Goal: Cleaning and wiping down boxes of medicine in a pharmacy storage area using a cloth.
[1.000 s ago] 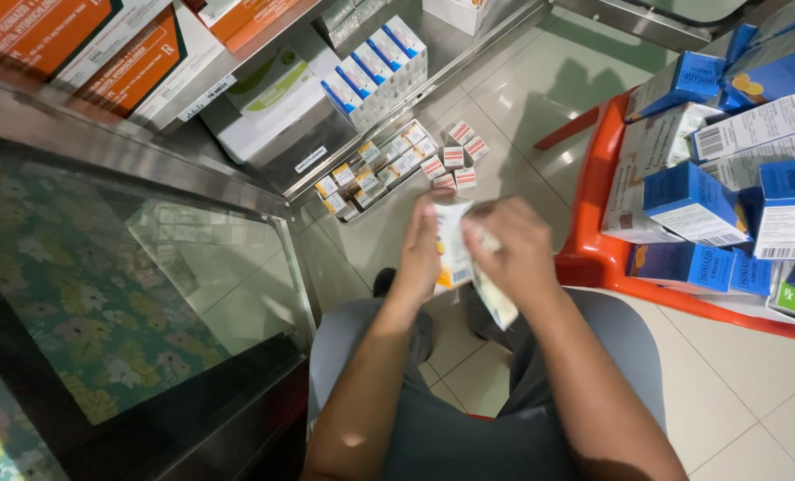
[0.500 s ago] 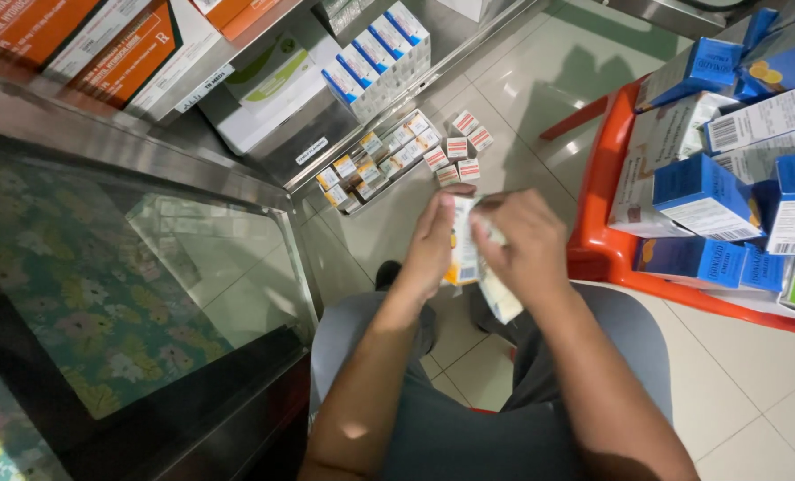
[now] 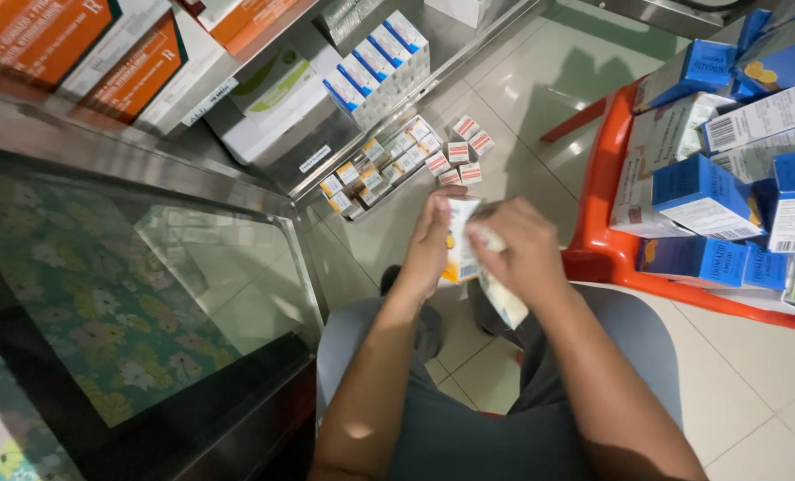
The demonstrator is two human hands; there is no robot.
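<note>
two hands, left hand and right hand gripping small white carton, blue boxes in orange basket

A single head-worn view looks steeply down from above the person's lap, close to the left hand and right hand at mid-frame. It faces the tiled floor ahead, with the glass counter along the left edge and the orange basket at the right edge.
</note>
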